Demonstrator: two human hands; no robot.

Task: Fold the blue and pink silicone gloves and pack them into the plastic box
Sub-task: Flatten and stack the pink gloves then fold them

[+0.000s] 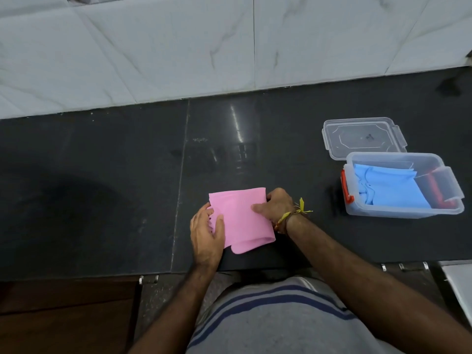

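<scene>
The pink glove (240,218) lies folded into a rough rectangle on the dark counter, near its front edge. My left hand (207,233) grips its left edge, thumb on top. My right hand (275,206) holds its right edge, thumb pressing on the top layer. The glove's fingers are hidden inside the fold. To the right stands the clear plastic box (406,213) with orange latches, open. The blue glove (393,187) lies folded inside it.
The box's clear lid (364,137) lies flat just behind the box. A white marbled tile wall (178,47) rises behind the dark stone counter (102,187). The counter's front edge runs just below my hands.
</scene>
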